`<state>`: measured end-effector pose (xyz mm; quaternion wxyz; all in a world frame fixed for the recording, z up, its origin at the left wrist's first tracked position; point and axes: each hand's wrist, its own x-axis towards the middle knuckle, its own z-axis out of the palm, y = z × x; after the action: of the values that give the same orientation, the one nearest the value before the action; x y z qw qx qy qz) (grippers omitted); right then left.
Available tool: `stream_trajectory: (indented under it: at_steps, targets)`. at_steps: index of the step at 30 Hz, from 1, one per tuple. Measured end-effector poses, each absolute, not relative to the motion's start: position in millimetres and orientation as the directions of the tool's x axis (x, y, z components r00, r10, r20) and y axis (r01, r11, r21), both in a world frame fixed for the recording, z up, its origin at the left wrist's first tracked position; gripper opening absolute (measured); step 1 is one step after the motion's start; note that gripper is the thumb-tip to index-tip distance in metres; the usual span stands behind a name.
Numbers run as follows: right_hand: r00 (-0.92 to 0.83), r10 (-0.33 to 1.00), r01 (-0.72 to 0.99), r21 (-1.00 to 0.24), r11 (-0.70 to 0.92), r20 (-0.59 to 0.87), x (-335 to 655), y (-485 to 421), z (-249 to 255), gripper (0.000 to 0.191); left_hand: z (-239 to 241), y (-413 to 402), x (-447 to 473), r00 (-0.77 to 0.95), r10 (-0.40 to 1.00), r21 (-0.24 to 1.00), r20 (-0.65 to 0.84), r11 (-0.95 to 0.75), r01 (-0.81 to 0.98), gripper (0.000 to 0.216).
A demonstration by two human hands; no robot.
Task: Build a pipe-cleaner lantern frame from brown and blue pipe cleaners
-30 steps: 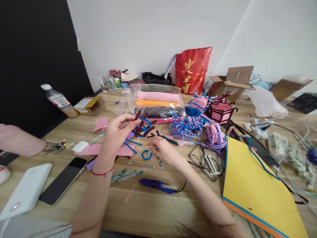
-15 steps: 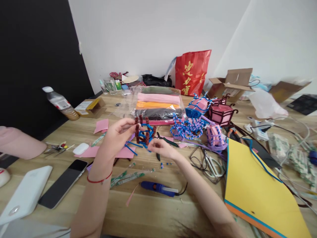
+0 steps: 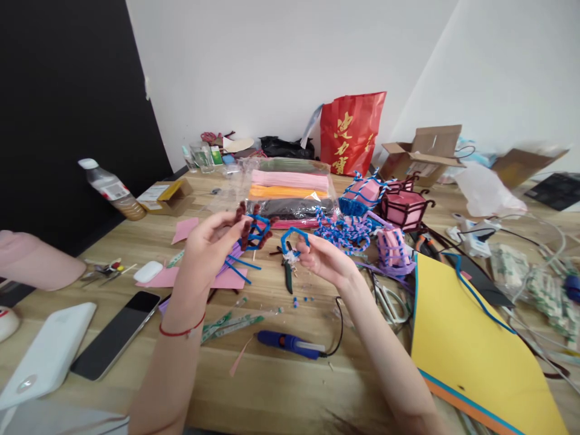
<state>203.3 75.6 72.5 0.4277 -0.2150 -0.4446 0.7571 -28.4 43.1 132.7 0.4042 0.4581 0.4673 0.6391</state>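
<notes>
Between thumb and fingers, my left hand (image 3: 217, 241) grips a small frame of blue and dark brown pipe cleaners (image 3: 257, 232), tilted above the table. My right hand (image 3: 324, 254) pinches a blue pipe-cleaner ring (image 3: 292, 234) with bent, angular sides, held up just right of the frame and apart from it. Beneath the hands lie loose blue pipe cleaners (image 3: 244, 266) on pink paper (image 3: 233, 280) and a tool with dark green handles (image 3: 288, 275). Nearer me is a blue glue gun (image 3: 290, 343) with its cord.
A bag of coloured pipe cleaners (image 3: 290, 193) lies behind my hands. Finished-looking lanterns (image 3: 403, 208) and blue-purple twisted cord (image 3: 344, 232) are at right. Scissors (image 3: 392, 302) and yellow sheets (image 3: 471, 338) lie right; a phone (image 3: 115, 335) and power bank (image 3: 48, 350) left.
My right hand has moved right and up, away from the frame, and the blue ring now shows in its fingers. My left hand has tilted the frame.
</notes>
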Motion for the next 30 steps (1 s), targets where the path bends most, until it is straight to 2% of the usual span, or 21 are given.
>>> stream_trajectory:
  at_steps: [3, 5, 9, 12, 14, 18, 24, 26, 30]
  targets:
    - [-0.520, 0.849, -0.541, -0.806, -0.240, 0.097, 202, 62, 88, 0.029, 131, 39, -30, -0.125, 0.980, 0.987, 0.155, -0.148, 0.070, 0.026]
    - [-0.502, 0.855, -0.591, -0.773, -0.230, 0.130, 200, 53, 98, 0.033, 130, 38, -31, -0.038, 0.992, 0.990, 0.121, -0.118, 0.075, 0.044]
    - [-0.472, 0.864, -0.648, -0.733, -0.205, 0.176, 194, 35, 111, 0.029, 131, 32, -25, 0.179, 0.974, 0.984, 0.142, -0.118, -0.136, 0.086]
    - [-0.457, 0.869, -0.665, -0.722, -0.191, 0.191, 189, 26, 113, 0.024, 135, 23, -13, 0.158, 0.970, 0.966, 0.182, -0.147, -0.214, 0.107]
    - [-0.451, 0.872, -0.656, -0.733, -0.178, 0.192, 186, 22, 112, 0.024, 137, 16, -3, 0.083, 0.973, 0.961, 0.214, -0.195, -0.195, 0.109]
    - [-0.396, 0.897, -0.619, -0.778, -0.102, 0.197, 182, 17, 111, 0.026, 137, 9, 8, -0.067, 0.958, 0.955, 0.280, -0.285, -0.084, 0.099]
    - [-0.225, 0.947, -0.636, -0.771, 0.034, 0.228, 187, 13, 119, 0.022, 133, 19, -3, -0.085, 0.934, 0.937, 0.348, -0.346, 0.043, 0.080]
    - [-0.234, 0.945, -0.663, -0.749, 0.018, 0.229, 189, 12, 121, 0.019, 128, 27, -8, -0.118, 0.916, 0.923, 0.383, -0.375, 0.087, 0.081]
    - [-0.262, 0.940, -0.706, -0.707, -0.033, 0.218, 189, 10, 124, 0.017, 116, 43, -13, -0.081, 0.949, 0.949, 0.306, -0.297, 0.106, 0.081]
